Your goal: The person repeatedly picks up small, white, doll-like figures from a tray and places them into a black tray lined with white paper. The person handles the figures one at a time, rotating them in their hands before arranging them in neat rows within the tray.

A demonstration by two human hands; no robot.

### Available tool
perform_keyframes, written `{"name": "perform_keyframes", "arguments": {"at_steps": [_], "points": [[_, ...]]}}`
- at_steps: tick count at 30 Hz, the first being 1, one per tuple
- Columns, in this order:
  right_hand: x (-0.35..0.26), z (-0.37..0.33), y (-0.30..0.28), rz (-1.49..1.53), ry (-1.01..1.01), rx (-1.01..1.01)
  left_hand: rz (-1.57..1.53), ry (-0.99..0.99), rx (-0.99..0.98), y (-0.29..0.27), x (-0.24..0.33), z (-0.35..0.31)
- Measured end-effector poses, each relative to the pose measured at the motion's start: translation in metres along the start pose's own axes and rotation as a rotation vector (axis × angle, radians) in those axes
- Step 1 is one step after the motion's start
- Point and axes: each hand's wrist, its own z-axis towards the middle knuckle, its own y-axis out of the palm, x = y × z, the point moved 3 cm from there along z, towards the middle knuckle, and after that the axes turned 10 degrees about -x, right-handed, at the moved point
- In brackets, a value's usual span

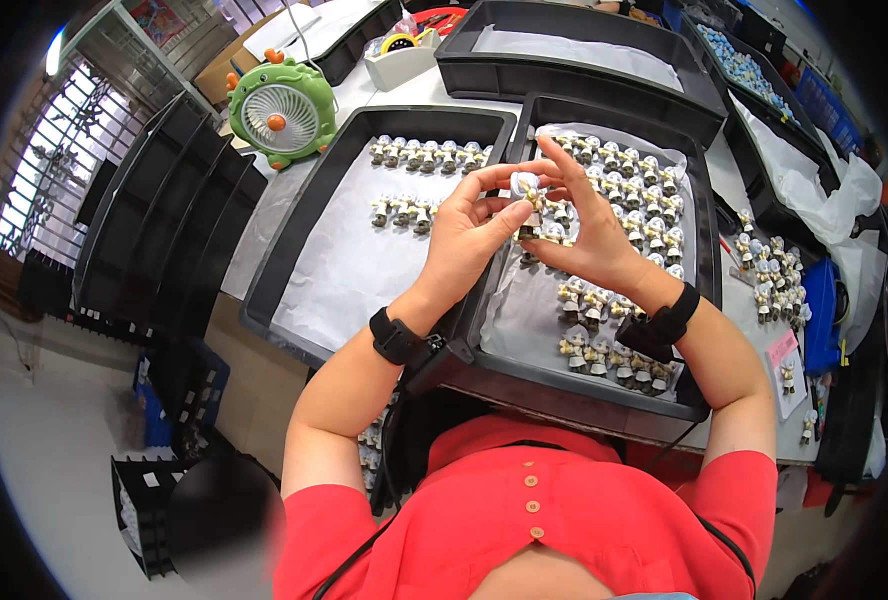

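While the left hand [466, 228] pinches 1 figurine [526, 188], grip lightly; the half-open right hand [594, 238], contact unclear, should steady it gently.

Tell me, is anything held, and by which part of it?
The left hand holds a small figurine by its body; whether the right hand grips too is unclear.

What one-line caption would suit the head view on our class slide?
A left hand holds a small figurine, right hand alongside, over a black tray of similar figurines.
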Motion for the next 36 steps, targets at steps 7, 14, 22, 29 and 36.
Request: {"name": "perform_keyframes", "arguments": {"at_steps": [7, 14, 22, 29, 36], "points": [[-0.009, 0.0, 0.006, 0.016, -0.002, 0.018, -0.067, -0.027, 0.079, 0.003, -0.005, -0.007], [-0.011, -0.003, 0.012, -0.021, -0.009, -0.001, 0.106, -0.09, 0.089, -0.001, -0.014, -0.01], [-0.014, -0.004, 0.008, 0.067, -0.015, 0.056, -0.372, -0.156, -0.008, 0.007, -0.005, -0.01], [-0.005, -0.014, 0.007, -0.037, 0.039, 0.057, -0.678, -0.209, -0.088, 0.017, -0.011, -0.007], [-0.003, -0.007, 0.017, -0.235, -0.104, 0.031, -0.496, -0.202, -0.004, 0.014, -0.024, -0.008]]}}
